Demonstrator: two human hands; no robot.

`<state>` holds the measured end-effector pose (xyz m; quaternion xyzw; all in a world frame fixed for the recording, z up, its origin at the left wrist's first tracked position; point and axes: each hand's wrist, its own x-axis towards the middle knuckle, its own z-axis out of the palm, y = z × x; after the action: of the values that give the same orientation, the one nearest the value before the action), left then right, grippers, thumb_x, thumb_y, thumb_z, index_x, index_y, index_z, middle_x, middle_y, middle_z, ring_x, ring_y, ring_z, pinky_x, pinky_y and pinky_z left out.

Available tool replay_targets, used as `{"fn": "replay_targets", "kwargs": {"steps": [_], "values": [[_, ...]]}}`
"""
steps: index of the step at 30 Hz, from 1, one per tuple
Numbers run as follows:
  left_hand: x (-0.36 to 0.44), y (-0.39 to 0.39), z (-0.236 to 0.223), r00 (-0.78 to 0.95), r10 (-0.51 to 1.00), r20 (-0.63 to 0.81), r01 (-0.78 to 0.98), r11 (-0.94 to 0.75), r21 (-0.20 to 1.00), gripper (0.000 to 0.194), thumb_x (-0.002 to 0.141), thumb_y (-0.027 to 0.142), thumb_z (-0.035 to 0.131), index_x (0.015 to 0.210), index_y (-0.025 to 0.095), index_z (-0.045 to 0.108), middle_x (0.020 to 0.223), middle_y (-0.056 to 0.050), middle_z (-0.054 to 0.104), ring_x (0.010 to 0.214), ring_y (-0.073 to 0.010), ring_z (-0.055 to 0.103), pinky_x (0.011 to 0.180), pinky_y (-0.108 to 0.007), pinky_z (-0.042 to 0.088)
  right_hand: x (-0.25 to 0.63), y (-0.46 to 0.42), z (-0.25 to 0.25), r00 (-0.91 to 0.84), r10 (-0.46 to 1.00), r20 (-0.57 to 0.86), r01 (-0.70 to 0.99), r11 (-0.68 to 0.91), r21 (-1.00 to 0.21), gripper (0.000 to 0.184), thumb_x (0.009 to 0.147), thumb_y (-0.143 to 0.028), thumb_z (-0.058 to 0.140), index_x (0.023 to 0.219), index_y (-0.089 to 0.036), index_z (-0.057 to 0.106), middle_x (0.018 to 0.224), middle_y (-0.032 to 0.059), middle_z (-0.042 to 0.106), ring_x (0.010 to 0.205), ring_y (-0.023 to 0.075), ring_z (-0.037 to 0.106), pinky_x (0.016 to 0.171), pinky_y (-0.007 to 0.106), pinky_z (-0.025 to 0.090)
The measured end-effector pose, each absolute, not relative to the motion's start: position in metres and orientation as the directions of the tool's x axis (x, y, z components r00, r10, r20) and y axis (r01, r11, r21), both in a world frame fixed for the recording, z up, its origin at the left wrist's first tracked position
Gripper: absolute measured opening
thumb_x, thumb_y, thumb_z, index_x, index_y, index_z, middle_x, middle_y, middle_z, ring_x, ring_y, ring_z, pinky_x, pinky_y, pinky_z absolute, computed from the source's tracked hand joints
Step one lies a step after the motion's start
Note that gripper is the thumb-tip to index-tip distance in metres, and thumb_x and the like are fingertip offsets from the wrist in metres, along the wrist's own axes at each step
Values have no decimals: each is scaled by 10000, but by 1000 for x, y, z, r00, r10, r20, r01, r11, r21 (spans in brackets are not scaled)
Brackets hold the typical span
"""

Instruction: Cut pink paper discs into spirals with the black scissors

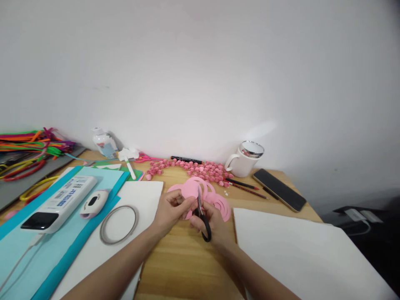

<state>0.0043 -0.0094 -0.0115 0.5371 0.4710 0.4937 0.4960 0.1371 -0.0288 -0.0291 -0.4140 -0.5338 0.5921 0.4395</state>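
Observation:
My left hand [173,208] pinches a pink paper circle [190,188] between thumb and fingers. In my right hand [214,221] is a pair of scissors [205,225] with black handles, its blades pointing away from me at the circle's right edge. How far the blades are parted I cannot tell. Behind and beside the hands lie pink paper pieces cut in rings and curves [221,205]. Farther back, many small rolled pink paper coils [206,171] are spread across the wooden table [184,266].
A white mug [245,160], pencils [243,184] and a phone [279,189] are at the back right. White sheets [300,254] lie on both sides. To the left are a metal ring [104,239], a white power bank [62,204], a bottle [104,143] and colourful pipe cleaners [31,143].

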Motion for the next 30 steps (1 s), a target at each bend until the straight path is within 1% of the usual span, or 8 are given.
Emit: {"fn": "replay_targets", "kwargs": {"steps": [3,7,10,15,18,24,30], "values": [[5,-9,-12,64,996,67,12,-68,998,334,691,334,632,481,157,443,321,74,433,311,-41,357,356,-168,263,137,-29,-28,-268,963,-34,-63,-53,-997,222,636,-313,664,725,-180,511,485,-73,458,431,78,396,403,177,309],[4,-9,-13,49,996,73,5,-73,997,333,691,325,637,482,156,441,330,70,451,315,-39,358,359,-166,271,138,-29,-27,-271,962,-28,-57,-45,-997,216,644,-327,658,709,-180,514,475,-72,473,408,70,378,387,174,301],[4,-9,-13,48,996,71,-10,-70,997,338,693,323,637,479,155,436,330,71,448,314,-36,357,358,-163,273,138,-29,-29,-275,960,-45,-55,-63,-997,214,652,-325,654,724,-178,515,479,-68,489,407,74,400,381,174,310],[4,-8,-13,49,996,78,-29,-77,997,290,700,327,630,524,151,481,350,72,456,313,-37,364,347,-158,278,138,-30,-28,-272,961,-49,-68,-70,-995,218,650,-294,661,724,-175,495,451,-73,488,398,72,402,380,169,304],[3,-7,-12,48,996,70,-43,-68,997,295,693,331,636,519,150,480,343,73,453,308,-36,362,346,-157,284,138,-30,-25,-267,962,-50,-65,-70,-995,215,652,-290,659,709,-174,488,450,-69,494,392,70,400,378,167,298],[3,-7,-11,51,997,63,-54,-60,997,295,693,322,637,513,152,476,341,72,452,302,-37,365,339,-156,275,138,-29,-29,-260,964,-64,-70,-85,-994,239,646,-318,657,710,-179,473,437,-73,499,358,69,404,360,167,298],[3,-8,-11,35,994,103,-64,-101,993,279,703,312,627,526,157,477,336,74,447,294,-36,353,335,-158,265,137,-29,-29,-264,962,-68,-90,-94,-991,273,634,-347,668,710,-181,465,426,-72,501,340,67,398,348,167,296]]}}
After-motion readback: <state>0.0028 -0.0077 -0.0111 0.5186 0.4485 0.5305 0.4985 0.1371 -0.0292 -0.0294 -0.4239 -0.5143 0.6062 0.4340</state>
